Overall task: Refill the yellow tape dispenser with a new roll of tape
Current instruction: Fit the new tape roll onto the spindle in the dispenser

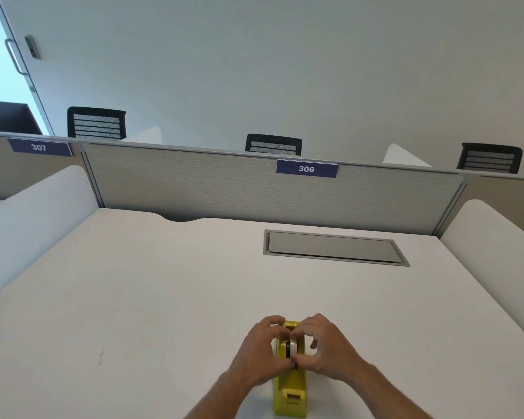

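Note:
The yellow tape dispenser (289, 394) stands on the white desk (164, 297) near its front edge, cutter end towards me. A roll of tape (291, 347) with a white rim and a dark core sits upright in the dispenser's cradle. My left hand (262, 352) grips the roll and the dispenser's left side. My right hand (325, 347) holds the roll from the right, fingers curled over its top. Both hands hide most of the roll and the dispenser's far end.
A grey cable hatch (333, 247) is set flush in the desk at the back right. A fabric partition (224, 182) labelled 306 closes the far edge. White side dividers (28, 225) stand left and right. Black chairs (96, 122) stand beyond.

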Tool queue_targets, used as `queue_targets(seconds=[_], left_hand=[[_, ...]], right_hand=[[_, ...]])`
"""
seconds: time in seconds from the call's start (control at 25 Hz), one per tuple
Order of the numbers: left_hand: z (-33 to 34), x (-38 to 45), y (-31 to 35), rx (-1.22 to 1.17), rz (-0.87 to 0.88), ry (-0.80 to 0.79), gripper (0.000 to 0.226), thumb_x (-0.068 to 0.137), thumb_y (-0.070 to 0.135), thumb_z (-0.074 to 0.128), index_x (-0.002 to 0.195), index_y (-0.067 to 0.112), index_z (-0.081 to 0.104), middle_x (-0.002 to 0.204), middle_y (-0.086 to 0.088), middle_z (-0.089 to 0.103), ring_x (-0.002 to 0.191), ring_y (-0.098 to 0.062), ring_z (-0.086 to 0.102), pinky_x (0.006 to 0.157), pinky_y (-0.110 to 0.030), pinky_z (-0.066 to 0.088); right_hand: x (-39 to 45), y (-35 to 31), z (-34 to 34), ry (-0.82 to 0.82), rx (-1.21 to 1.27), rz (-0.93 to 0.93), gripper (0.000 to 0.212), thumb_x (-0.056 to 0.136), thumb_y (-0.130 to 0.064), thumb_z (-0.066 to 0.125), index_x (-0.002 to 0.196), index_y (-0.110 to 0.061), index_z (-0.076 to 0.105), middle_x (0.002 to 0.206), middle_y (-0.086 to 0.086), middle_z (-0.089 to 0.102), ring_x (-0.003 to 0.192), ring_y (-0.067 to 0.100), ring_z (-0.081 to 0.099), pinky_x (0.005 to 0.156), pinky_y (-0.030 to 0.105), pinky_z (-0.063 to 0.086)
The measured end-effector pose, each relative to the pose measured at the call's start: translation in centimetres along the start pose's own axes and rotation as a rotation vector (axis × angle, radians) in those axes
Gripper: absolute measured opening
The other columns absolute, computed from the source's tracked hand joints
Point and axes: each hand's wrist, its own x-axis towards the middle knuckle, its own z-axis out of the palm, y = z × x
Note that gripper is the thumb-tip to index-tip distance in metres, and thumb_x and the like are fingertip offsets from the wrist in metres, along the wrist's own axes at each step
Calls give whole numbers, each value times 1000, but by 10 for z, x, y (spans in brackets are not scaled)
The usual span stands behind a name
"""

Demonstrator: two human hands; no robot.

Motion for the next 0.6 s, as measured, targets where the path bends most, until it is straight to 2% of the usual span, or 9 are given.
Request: queue_targets(seconds=[0.32,0.48,0.6], left_hand=[[1,-1,1,-4,8,21,51,66,54,76,114,38,68,143,19,47,126,-4,47,104,-33,51],[2,-1,2,13,-3,23,53,66,54,78,115,38,67,143,20,45,127,-4,46,105,-31,49],[1,-1,3,8,-3,22,53,66,51,79,116,37,68,144,19,45,127,-4,45,105,-31,49]], right_hand=[[1,3,3,45,24,-2,23,77,-43,70,99,-37,76,93,-26,71,95,4,55,66,24,55],[-2,3,4,61,45,0,29,72,-42,74,100,-37,76,95,-27,70,99,4,55,64,24,56],[-1,2,4,56,25,-9,23,76,-41,72,99,-38,76,93,-26,71,96,4,55,65,23,55]])
